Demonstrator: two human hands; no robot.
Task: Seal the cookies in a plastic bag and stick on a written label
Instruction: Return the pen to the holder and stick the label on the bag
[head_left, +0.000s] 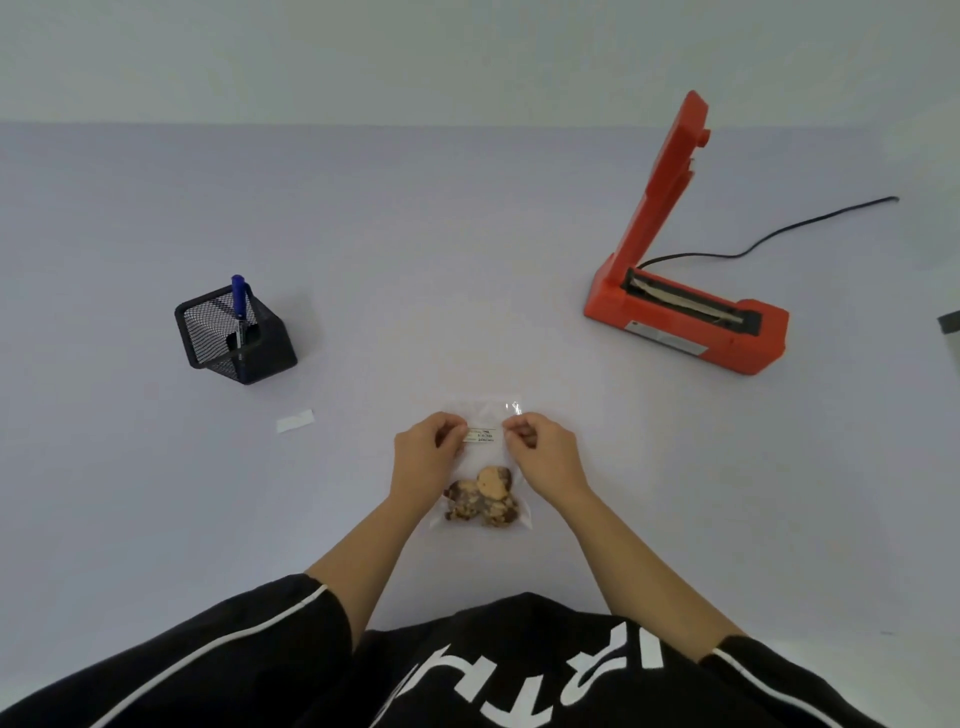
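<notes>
Your left hand (423, 457) and right hand (540, 452) pinch the label (480, 435) ends over the cookie bag (480, 499). You're labelling; next, press it flat.

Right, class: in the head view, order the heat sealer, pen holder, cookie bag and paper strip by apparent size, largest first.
1. heat sealer
2-3. pen holder and cookie bag: look about alike; the bag lies nearer the camera, so unranked
4. paper strip
</notes>
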